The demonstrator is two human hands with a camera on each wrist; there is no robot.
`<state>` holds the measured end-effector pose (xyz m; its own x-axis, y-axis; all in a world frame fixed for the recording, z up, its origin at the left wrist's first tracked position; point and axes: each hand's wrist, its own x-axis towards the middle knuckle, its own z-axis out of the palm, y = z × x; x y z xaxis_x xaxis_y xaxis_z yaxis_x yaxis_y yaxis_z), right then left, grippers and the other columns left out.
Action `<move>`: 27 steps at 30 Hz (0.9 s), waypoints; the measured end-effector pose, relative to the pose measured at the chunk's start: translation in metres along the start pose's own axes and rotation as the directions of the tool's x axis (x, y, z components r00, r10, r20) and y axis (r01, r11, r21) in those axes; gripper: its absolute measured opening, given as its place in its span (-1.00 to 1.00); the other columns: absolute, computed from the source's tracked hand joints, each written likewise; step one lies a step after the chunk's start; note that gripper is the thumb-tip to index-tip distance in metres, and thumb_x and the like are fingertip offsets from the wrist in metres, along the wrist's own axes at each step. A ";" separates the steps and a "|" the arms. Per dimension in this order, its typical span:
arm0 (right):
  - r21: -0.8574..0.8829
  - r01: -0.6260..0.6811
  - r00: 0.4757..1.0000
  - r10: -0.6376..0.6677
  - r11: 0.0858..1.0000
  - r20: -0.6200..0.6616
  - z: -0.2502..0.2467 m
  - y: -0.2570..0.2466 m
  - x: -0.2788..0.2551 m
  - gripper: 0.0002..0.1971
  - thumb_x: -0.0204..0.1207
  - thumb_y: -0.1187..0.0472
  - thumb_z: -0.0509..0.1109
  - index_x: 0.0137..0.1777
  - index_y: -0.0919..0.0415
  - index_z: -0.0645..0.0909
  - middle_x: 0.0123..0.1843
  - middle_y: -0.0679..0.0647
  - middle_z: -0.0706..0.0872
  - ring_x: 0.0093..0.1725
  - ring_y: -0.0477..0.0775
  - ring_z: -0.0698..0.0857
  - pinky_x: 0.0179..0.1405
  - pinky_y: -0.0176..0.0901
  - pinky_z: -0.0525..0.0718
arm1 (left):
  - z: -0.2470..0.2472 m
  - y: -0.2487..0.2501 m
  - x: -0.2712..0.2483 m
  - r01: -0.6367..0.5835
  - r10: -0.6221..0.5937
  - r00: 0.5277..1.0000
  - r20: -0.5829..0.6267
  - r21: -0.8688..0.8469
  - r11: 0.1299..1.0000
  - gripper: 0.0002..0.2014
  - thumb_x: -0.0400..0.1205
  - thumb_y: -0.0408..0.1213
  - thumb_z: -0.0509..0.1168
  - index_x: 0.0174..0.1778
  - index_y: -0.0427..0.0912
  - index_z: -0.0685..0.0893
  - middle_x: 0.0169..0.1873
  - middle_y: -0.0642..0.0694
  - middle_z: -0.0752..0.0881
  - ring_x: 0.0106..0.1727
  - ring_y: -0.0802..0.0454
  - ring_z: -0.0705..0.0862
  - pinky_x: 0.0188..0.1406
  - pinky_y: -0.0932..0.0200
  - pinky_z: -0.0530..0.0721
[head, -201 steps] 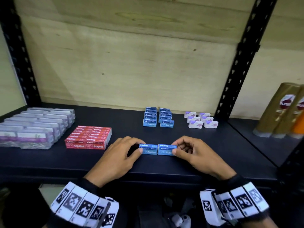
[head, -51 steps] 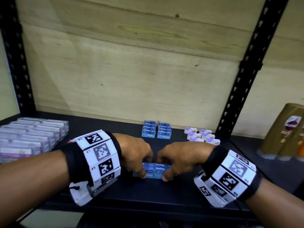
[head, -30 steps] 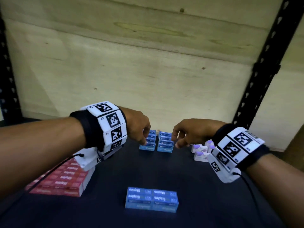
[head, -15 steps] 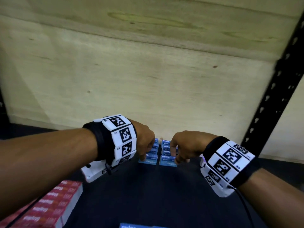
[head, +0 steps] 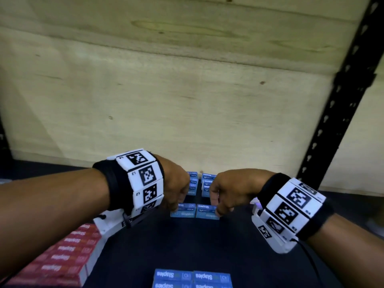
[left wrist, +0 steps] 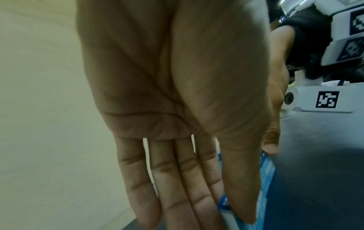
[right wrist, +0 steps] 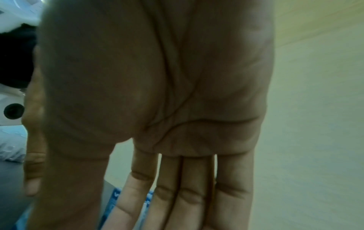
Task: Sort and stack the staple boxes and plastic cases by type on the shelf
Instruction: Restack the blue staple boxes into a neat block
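Note:
In the head view my left hand (head: 175, 204) and right hand (head: 220, 207) reach to the back of the dark shelf (head: 187, 246). Each pinches one blue staple box. The left box (head: 182, 212) and right box (head: 207, 213) sit side by side, a little in front of two rows of blue boxes (head: 204, 183) by the wall. The left wrist view shows thumb and fingers of my left hand (left wrist: 197, 171) closing on a blue box edge (left wrist: 266, 174). In the right wrist view my right hand (right wrist: 177, 186) holds a blue box (right wrist: 113, 200) the same way. A stack of blue boxes (head: 192, 277) lies near the front.
Red staple boxes (head: 56, 262) are stacked at the lower left. A white and purple case (head: 256, 205) peeks out behind my right wrist. The plywood back wall (head: 166, 100) stands close behind the blue rows. A black perforated post (head: 342, 100) rises at the right.
Both hands have left the stack near the front and reached the back rows. The front two blue boxes now sit apart from the rows, drawn toward me between my fingers.

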<state>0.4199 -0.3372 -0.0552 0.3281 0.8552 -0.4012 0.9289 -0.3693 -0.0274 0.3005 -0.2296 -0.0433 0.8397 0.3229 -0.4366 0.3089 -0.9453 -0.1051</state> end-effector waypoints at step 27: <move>0.033 0.067 0.996 -0.069 0.997 0.062 0.037 -0.030 -0.094 -0.79 0.51 0.03 0.53 0.12 -0.01 0.72 -0.14 -0.22 0.75 -0.14 -0.21 0.65 -0.09 -0.32 0.57 | 0.050 0.016 -0.090 -0.029 0.038 0.996 0.078 -0.111 0.993 -0.79 0.59 -0.18 0.44 0.13 -0.06 0.75 -0.02 -0.03 0.83 -0.14 0.16 0.71 0.12 0.13 0.70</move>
<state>0.3545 -0.4200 -0.0510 0.2525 0.8545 -0.4540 0.9425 -0.3234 -0.0845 0.2080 -0.2761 -0.0504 0.8133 0.2821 -0.5088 0.3318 -0.9433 0.0074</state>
